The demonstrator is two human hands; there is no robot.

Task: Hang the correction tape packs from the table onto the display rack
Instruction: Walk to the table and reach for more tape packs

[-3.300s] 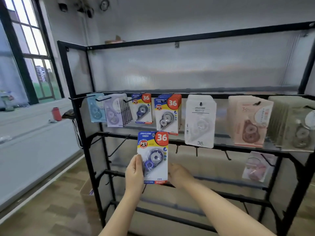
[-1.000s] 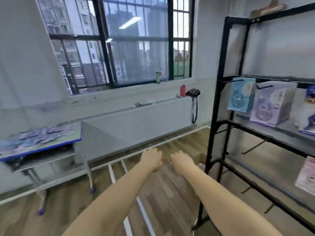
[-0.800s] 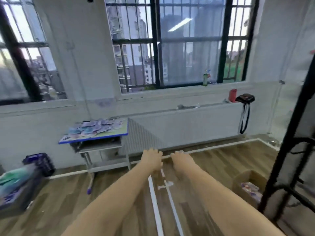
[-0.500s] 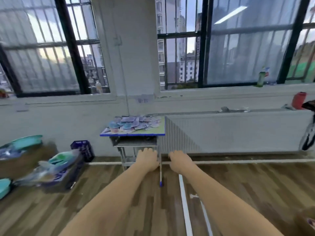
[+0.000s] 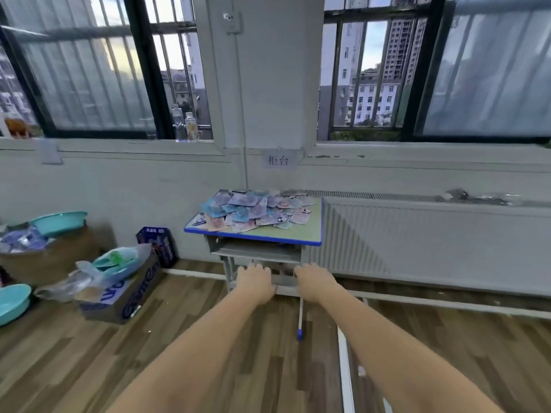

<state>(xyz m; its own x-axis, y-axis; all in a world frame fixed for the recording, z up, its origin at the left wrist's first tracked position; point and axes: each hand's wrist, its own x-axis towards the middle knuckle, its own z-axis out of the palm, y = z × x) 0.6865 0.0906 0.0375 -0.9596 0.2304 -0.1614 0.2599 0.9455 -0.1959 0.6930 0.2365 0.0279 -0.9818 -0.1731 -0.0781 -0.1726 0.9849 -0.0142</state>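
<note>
Bare forearms reach forward over wood flooring; the left hand [image 5: 257, 282] and right hand [image 5: 313, 282] hang side by side, fingers loosely curled, holding nothing. Beyond the fingertips stands a blue-edged school desk [image 5: 310, 234], and on its top, farther still, lies a loose heap of correction tape packs [image 5: 253, 210]. They look light, thin and probably slick, so pinching one card's top edge near the hang hole seems best.
</note>
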